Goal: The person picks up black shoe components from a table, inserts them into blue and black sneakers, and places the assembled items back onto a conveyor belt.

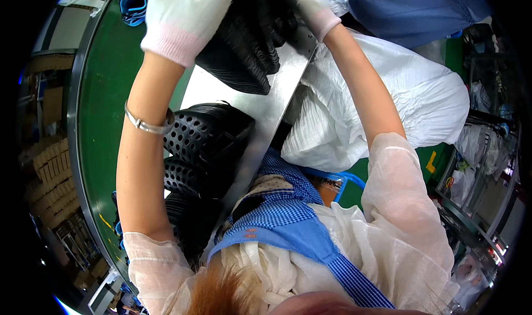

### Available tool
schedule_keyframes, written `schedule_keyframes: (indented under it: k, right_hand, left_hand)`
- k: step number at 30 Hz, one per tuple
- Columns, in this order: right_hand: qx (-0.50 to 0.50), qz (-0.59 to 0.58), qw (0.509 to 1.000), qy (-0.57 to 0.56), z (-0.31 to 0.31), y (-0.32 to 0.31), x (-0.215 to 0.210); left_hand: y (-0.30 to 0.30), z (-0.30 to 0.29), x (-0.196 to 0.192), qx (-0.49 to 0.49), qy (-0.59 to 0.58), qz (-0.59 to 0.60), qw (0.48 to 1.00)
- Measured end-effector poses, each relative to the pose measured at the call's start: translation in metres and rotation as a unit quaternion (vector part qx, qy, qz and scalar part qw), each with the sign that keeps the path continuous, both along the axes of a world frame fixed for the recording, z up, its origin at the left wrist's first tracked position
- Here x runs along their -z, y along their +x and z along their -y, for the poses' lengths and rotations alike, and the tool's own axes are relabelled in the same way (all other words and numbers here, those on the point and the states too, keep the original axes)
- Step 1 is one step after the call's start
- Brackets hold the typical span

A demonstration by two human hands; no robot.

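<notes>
At the top edge, my two hands in white knit gloves with pink cuffs are on either side of a thick stack of black ribbed pieces [238, 49]. My left hand [185, 18] presses against the stack's left side; its fingertips run out of the picture. On the other side my right hand [311, 10] is closed against the stack, its fingers partly hidden behind it. The stack is tilted above a bare metal work surface [219, 93]. Closer to me on that surface lie black moulded pieces with round holes [191, 129], partly covered by my left forearm.
Left of the metal surface runs a green table [100, 121] with a raised metal rim. A blue-and-black item [133, 7] rests at its far end. To my right bulges a large white sack [382, 98]. Beyond it shows a person's blue clothing [410, 10]. Shelving [476, 204] stands far right.
</notes>
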State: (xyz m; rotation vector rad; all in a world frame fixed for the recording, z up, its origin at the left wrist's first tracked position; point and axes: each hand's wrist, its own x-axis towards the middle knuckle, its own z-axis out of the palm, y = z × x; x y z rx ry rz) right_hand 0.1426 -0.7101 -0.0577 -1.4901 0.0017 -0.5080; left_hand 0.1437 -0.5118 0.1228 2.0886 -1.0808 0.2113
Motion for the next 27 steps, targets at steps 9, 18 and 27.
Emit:
schedule_keyframes:
  k: [9, 18, 27]
  right_hand:
    - [-0.044, -0.158, 0.791, -0.589, -0.041, 0.001, -0.017]
    - [0.040, -0.064, 0.779, -0.623, -0.046, 0.000, 0.050]
    - [0.034, -0.137, 0.978, 0.152, -0.077, -0.014, 0.009]
  left_hand:
    - [-0.002, -0.035, 0.010, -0.017, -0.063, 0.030, 0.997]
    - [-0.010, -0.037, 0.014, -0.012, -0.083, 0.053, 0.995]
    - [0.026, -0.032, 0.029, -0.032, -0.122, 0.092, 0.988]
